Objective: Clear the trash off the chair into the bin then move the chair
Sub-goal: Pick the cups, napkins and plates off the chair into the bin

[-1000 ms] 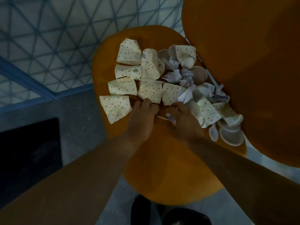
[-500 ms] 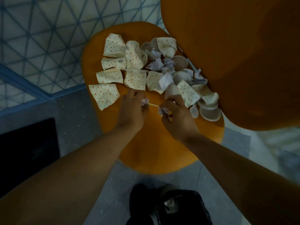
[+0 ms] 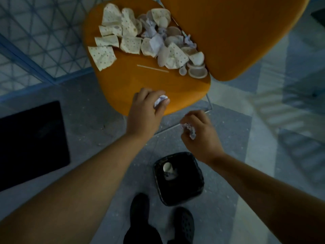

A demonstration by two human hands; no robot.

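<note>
An orange chair point(image 3: 158, 85) stands ahead, its seat strewn with several dotted paper cups point(image 3: 103, 56), crumpled paper point(image 3: 154, 43), small plastic lids point(image 3: 197, 72) and a thin wooden stick point(image 3: 153, 68). My left hand point(image 3: 146, 113) hovers over the seat's near edge and grips a crumpled paper ball point(image 3: 161, 101). My right hand point(image 3: 200, 134) is off the seat, above the floor, and holds another crumpled paper wad point(image 3: 190, 129). A black bin point(image 3: 179, 178) stands on the floor below my right wrist, with a cup and scraps inside.
My black shoes point(image 3: 184, 224) stand just behind the bin. A black mat point(image 3: 31, 143) lies on the floor at the left. A blue lattice panel point(image 3: 40, 41) rises behind the chair on the left. The chair's backrest point(image 3: 237, 32) fills the upper right.
Both hands have pulled back from the trash pile toward me, each carrying a paper wad. The stick stays on the seat. The view tilted down and the bin came fully into sight.
</note>
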